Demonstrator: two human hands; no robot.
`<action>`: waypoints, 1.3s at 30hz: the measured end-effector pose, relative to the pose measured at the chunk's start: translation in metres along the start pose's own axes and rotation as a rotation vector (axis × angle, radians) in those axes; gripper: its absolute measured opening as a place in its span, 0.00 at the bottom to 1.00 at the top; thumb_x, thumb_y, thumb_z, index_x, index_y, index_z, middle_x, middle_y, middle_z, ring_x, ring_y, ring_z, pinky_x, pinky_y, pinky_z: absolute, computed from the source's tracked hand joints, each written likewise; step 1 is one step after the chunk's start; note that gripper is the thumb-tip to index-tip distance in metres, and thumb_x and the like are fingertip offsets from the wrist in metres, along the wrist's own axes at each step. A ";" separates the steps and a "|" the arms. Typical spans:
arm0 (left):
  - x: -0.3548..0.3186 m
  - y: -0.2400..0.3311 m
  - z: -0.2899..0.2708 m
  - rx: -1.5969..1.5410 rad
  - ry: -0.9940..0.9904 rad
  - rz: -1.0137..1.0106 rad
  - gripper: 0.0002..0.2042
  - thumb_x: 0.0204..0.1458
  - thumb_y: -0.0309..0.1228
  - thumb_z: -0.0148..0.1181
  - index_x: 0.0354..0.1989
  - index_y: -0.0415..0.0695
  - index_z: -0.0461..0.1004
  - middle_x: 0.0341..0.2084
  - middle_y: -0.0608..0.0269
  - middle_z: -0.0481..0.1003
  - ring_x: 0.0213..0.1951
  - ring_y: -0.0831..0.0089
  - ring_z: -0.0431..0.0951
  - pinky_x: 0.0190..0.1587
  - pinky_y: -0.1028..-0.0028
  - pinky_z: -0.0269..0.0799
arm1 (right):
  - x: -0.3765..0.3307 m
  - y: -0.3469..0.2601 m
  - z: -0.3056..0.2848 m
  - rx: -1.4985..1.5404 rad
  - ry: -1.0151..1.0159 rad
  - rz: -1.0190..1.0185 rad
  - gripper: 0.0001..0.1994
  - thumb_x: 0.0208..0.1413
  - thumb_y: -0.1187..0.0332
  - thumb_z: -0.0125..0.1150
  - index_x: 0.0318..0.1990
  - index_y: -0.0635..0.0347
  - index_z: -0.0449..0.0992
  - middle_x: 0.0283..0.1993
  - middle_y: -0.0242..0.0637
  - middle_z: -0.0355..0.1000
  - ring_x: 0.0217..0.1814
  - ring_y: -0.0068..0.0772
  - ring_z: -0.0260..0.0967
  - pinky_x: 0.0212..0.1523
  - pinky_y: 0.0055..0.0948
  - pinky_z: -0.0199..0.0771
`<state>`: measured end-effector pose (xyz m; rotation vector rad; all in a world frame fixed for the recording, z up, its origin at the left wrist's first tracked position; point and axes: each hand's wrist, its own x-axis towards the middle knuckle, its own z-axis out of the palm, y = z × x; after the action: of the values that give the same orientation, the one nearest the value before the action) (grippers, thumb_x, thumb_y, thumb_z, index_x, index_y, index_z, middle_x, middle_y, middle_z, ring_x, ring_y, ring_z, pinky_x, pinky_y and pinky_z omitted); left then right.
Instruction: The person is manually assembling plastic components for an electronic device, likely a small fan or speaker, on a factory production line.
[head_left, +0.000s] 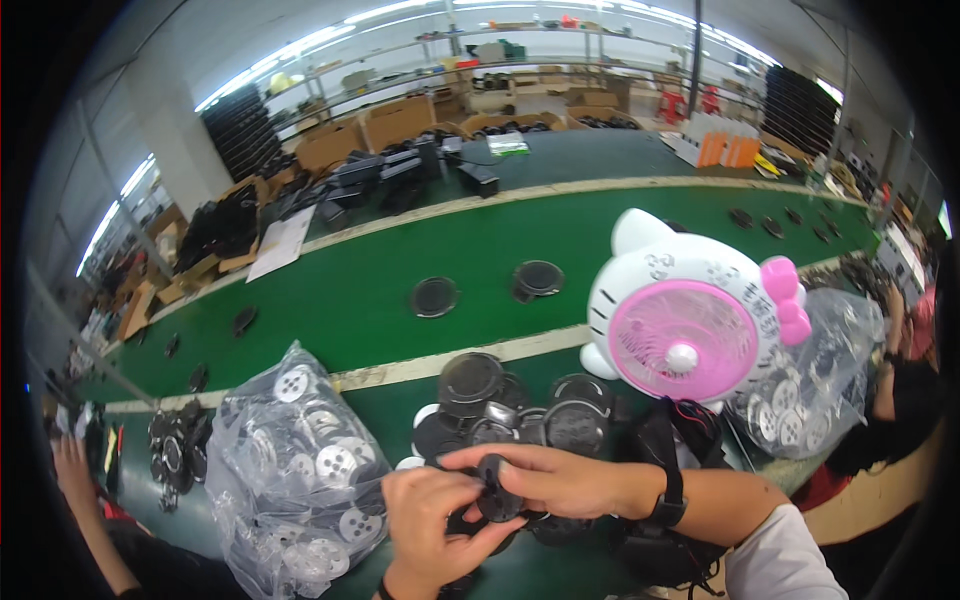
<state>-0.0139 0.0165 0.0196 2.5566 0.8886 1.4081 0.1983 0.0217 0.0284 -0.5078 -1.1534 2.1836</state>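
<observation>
My left hand (425, 525) and my right hand (565, 482) meet at the front middle of the bench. Between them they grip a small black round part (497, 488), pinched by fingers and thumbs, its face partly covered. Just beyond, a pile of black round housings (472, 383) lies on the green surface, with some white discs (425, 414) showing at its left side. To the left stands a clear plastic bag (300, 460) full of white discs with holes. A black band (668, 497) circles my right wrist.
A white and pink cat-shaped fan (690, 320) stands at right, beside another bag of white discs (790, 415). Black round parts (434, 297) sit on the green conveyor (340, 290). Other people's arms (80, 480) show at both sides. Cardboard boxes (400, 122) line the back.
</observation>
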 end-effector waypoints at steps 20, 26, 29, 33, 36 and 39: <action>-0.020 0.010 0.015 -1.325 0.146 -0.646 0.40 0.49 0.35 0.77 0.67 0.35 0.60 0.65 0.45 0.66 0.61 0.61 0.73 0.64 0.61 0.70 | -0.013 0.001 0.021 -1.607 0.401 -0.961 0.10 0.43 0.77 0.73 0.36 0.57 0.84 0.40 0.33 0.82 0.46 0.37 0.82 0.43 0.31 0.86; -0.022 0.015 0.021 -1.384 0.325 -0.589 0.36 0.48 0.30 0.76 0.65 0.33 0.64 0.62 0.47 0.69 0.58 0.62 0.76 0.60 0.64 0.72 | -0.004 0.003 0.024 -1.470 0.405 -0.907 0.10 0.43 0.75 0.76 0.36 0.57 0.85 0.42 0.34 0.83 0.47 0.37 0.81 0.44 0.31 0.84; -0.021 -0.004 0.016 -1.231 0.389 -0.479 0.28 0.54 0.21 0.68 0.62 0.30 0.64 0.63 0.44 0.66 0.61 0.59 0.74 0.65 0.63 0.68 | -0.005 0.005 0.015 -1.272 0.515 -0.786 0.20 0.45 0.75 0.75 0.48 0.61 0.79 0.52 0.44 0.80 0.51 0.41 0.80 0.50 0.34 0.80; -0.022 -0.020 0.009 -1.481 0.423 -0.672 0.34 0.48 0.20 0.73 0.63 0.33 0.62 0.66 0.45 0.62 0.67 0.55 0.66 0.68 0.56 0.65 | -0.002 0.015 0.012 -0.615 0.584 -0.595 0.11 0.51 0.78 0.71 0.41 0.61 0.77 0.50 0.47 0.81 0.46 0.35 0.82 0.45 0.26 0.80; -0.023 -0.011 0.025 -1.643 0.264 -0.631 0.39 0.50 0.21 0.72 0.69 0.40 0.55 0.69 0.51 0.59 0.69 0.57 0.63 0.69 0.58 0.64 | 0.000 0.017 0.016 -0.989 0.600 -0.611 0.09 0.48 0.76 0.75 0.31 0.57 0.77 0.36 0.39 0.83 0.32 0.30 0.82 0.34 0.24 0.81; -0.027 -0.001 0.035 -1.691 0.270 -0.825 0.41 0.49 0.38 0.77 0.67 0.41 0.57 0.69 0.50 0.60 0.68 0.56 0.65 0.66 0.56 0.67 | 0.002 0.014 0.019 -1.356 0.562 -0.760 0.11 0.46 0.77 0.76 0.31 0.56 0.75 0.35 0.38 0.83 0.32 0.32 0.82 0.33 0.26 0.82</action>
<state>0.0026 0.0102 -0.0208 0.6482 0.2965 1.2175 0.1813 0.0056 0.0274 -0.9109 -1.9069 0.3534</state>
